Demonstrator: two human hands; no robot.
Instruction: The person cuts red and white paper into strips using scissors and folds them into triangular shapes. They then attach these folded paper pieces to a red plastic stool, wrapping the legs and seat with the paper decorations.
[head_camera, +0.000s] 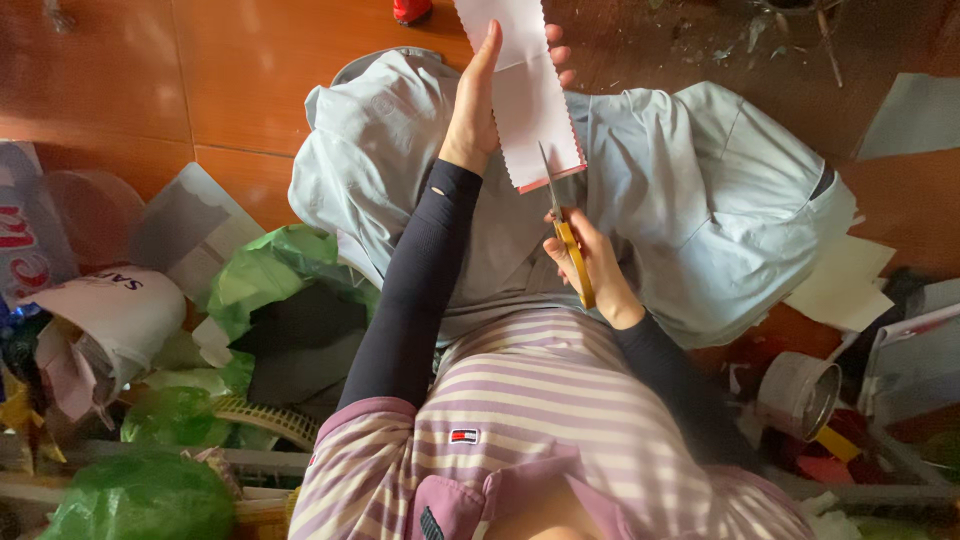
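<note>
The left hand (478, 100) holds a pale pink paper strip (528, 95) upright above the lap, fingers curled round its far edge, its grip closed on the sheet. The strip has zigzag side edges and a red bottom edge; its top is cut off by the frame. The right hand (590, 265) is closed round yellow-handled scissors (565, 230), whose blades meet the strip's lower edge. At the left lies a white crumpled package (110, 315) with dark lettering, beside green plastic bags (265, 275). A metal can (798, 395) lies at the right among paper scraps. Bare orange floor (250, 70) lies open ahead, beyond the knees.
</note>
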